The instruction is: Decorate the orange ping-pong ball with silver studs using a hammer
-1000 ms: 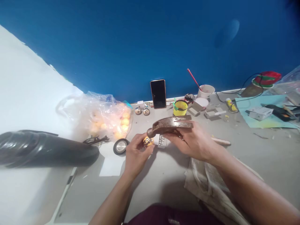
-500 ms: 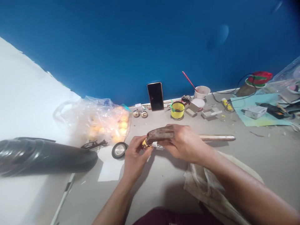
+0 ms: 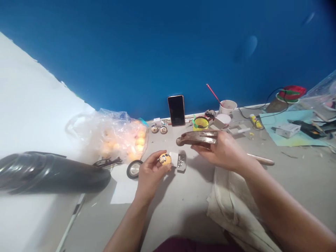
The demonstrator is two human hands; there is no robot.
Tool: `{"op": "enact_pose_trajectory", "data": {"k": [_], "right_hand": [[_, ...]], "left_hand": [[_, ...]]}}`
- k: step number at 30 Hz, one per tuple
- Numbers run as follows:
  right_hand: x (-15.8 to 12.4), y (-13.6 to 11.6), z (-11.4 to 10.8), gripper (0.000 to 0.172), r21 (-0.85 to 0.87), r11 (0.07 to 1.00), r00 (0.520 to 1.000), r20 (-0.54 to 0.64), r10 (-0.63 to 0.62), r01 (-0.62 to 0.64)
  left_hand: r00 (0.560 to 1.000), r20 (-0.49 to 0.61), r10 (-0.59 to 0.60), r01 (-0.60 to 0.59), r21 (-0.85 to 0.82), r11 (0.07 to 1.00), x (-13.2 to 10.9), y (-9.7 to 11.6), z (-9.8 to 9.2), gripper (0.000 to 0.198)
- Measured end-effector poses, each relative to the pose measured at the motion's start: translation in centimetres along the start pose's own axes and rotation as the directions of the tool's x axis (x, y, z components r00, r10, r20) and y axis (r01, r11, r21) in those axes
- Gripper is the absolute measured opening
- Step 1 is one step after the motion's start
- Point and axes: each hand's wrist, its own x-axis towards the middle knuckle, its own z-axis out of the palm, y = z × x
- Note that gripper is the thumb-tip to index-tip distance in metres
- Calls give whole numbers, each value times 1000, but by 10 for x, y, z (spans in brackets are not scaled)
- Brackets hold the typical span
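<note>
Between the thumb and fingers of my left hand [image 3: 152, 171] is a yellow ball [image 3: 165, 159] studded with shiny, dark-looking tacks. My right hand [image 3: 225, 150] grips a claw hammer [image 3: 196, 138] close to its rusty metal head. The hammer's wooden handle [image 3: 262, 160] sticks out to the right behind the wrist. The hammer head is up and to the right of the ball, apart from it. Just right of the ball lies a small white box [image 3: 181, 168], open, with several silver tacks showing in it.
A phone [image 3: 176, 110] leans on the blue wall, beside two metallic studded balls [image 3: 159, 129]. Left are a clear bag [image 3: 112, 129] of yellow balls, a tape roll [image 3: 134, 169] and a dark cylinder [image 3: 55, 175]. A yellow cup [image 3: 201, 123] and a cloth [image 3: 231, 203] are right.
My right hand has lifted the hammer away from the ball, up and to the right. The ball in my left hand and the box of tacks are now uncovered.
</note>
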Motion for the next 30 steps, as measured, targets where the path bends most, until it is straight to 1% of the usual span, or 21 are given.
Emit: {"op": "enact_pose_trajectory", "data": {"k": [1, 3, 5, 7, 9, 10, 11, 12, 14, 15, 17, 19, 20, 21, 22, 24, 27, 30], "right_hand": [[2, 6, 0, 24, -57, 997, 998, 35, 58, -56], [6, 19, 5, 20, -197, 971, 978, 132, 162, -135], [10, 30, 15, 18, -312, 937, 949, 218, 229, -155], [14, 41, 27, 18, -359, 923, 932, 268, 244, -139], [16, 50, 38, 19, -358, 927, 926, 299, 231, -116], [17, 54, 42, 20, -354, 929, 924, 309, 226, -109], [17, 57, 46, 22, -351, 930, 923, 314, 224, -106], [18, 60, 49, 23, -350, 931, 923, 314, 223, -106], [18, 63, 52, 26, -350, 931, 928, 303, 217, -104], [18, 65, 52, 27, -350, 931, 930, 298, 215, -104], [18, 66, 53, 27, -340, 934, 933, 290, 214, -108], [17, 68, 54, 26, -324, 939, 933, 288, 214, -115], [16, 69, 54, 26, -317, 941, 935, 284, 213, -118], [16, 69, 54, 26, -311, 943, 937, 279, 211, -120], [16, 70, 54, 26, -307, 944, 938, 277, 209, -120], [15, 70, 53, 25, -303, 945, 937, 281, 209, -120], [15, 68, 51, 26, -299, 945, 931, 291, 220, -130], [16, 67, 51, 27, -302, 943, 927, 294, 233, -141]], "left_hand": [[1000, 4, -7, 7, -5, 1000, 1, 0, 0, 46], [1000, 12, 4, -4, 2, 1000, 1, 0, -2, 38], [999, 22, 29, -30, 20, 999, 1, 0, -5, 28], [998, 60, 25, -30, 78, 996, 0, 0, -7, 24], [993, 112, 23, -50, 250, 967, 0, 3, -8, 25], [990, 138, 44, -93, 372, 924, 0, 6, -7, 24], [981, 169, 89, -163, 496, 853, 0, 9, -5, 22], [967, 209, 149, -247, 604, 758, 2, 11, -3, 20], [909, 335, 248, -417, 730, 542, 9, 16, 5, 15], [881, 398, 256, -473, 763, 441, 13, 17, 10, 16], [838, 498, 224, -543, 804, 242, 22, 15, 21, 24], [787, 603, 128, -611, 791, 29, 30, 11, 32, 31], [757, 650, 67, -648, 760, -52, 32, 8, 38, 30], [725, 688, 9, -684, 722, -110, 35, 6, 42, 27], [703, 710, -32, -706, 692, -152, 36, 4, 46, 24], [675, 733, -82, -732, 652, -195, 38, 2, 50, 20], [660, 745, -98, -745, 632, -212, 41, 3, 50, 18], [647, 758, -76, -753, 621, -218, 44, 4, 47, 19]]}}
